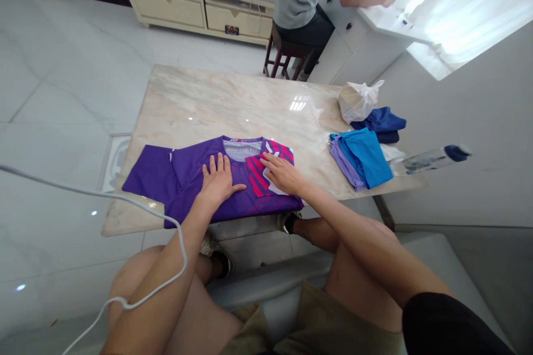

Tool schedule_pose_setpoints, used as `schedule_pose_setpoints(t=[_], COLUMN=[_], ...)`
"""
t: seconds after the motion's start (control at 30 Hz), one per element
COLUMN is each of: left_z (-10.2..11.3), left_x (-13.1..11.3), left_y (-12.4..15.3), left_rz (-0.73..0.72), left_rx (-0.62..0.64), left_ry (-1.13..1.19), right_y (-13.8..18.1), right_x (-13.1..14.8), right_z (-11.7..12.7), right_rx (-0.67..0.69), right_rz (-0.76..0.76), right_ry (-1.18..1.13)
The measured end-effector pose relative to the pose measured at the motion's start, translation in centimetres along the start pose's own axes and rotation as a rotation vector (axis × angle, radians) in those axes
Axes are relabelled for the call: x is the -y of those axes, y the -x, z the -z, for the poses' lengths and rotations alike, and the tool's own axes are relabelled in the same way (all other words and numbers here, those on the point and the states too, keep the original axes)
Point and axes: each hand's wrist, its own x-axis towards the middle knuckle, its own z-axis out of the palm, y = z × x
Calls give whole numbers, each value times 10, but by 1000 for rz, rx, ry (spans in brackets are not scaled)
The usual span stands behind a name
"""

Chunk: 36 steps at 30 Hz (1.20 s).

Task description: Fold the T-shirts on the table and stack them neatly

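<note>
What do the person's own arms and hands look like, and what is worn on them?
The left hand and right hand are bare: no glove, ring or watch shows. The right arm wears a black sleeve high up; no sleeve shows on the left arm. A white cable passes before it.

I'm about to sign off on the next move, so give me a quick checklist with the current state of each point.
1. Left hand resting on the purple shirt: ok, fingers spread.
2. Right hand touching the pink-striped sleeve: ok.
3. Both sleeves lying over the body: not ok; the purple sleeve on the left sticks outward.
4. Shirt well inside the near edge of the table: not ok, it reaches that edge.
5. White cable off the left forearm: cannot tell; they overlap in view.
6. Blue cloth apart from the shirt: ok.
</note>
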Motion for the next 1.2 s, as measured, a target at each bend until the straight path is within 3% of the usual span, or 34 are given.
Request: schedule_pose_setpoints(t=[0.13, 0.27, 0.6, 0.93, 1.2], left_z=[-1, -4, -8, -24, -11], left_x=[0, 3, 13, 17, 6], left_y=[0, -3, -6, -29, -54], left_rz=[4, -6, -11, -30, 6], left_rx=[-1, -6, 94, 48, 92], left_ry=[-3, 5, 10, 66, 63], right_y=[5, 0, 1, -7, -23], right_x=[9, 8, 5, -3, -32], right_z=[-43, -58, -57, -53, -41], right_rx=[37, 9, -64, -75, -67], right_rz=[27, -57, -89, -128, -96], right_ry=[67, 84, 116, 165, 176])
